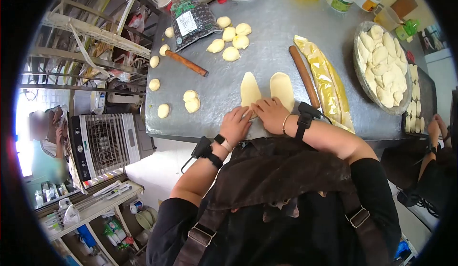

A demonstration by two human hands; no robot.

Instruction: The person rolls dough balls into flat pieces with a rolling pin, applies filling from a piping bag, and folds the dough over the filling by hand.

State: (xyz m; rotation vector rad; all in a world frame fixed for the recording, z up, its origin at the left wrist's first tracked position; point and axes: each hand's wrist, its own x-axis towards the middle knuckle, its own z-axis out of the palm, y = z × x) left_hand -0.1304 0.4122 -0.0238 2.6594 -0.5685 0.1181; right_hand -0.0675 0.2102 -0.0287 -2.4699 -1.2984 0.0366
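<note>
Two long flattened pieces of dough lie side by side on the metal table in front of me. My left hand (237, 123) and my right hand (272, 116) meet at the near end of the left dough piece (249, 89). The fingers of both hands are curled and pressed on that end, partly hiding it. Just beyond my right hand lies the right dough piece (282, 88), flat, its near end partly covered. A wooden rolling pin (304, 76) rests to its right, beside a long yellow plastic packet (327, 82).
Several dough balls (231, 54) sit beyond and to the left, near a second rolling pin (187, 63) and a dark bag (194, 22). A large bowl of dough pieces (360, 77) stands right, beside a tray (428, 94). A co-worker's hands (435, 127) are at far right.
</note>
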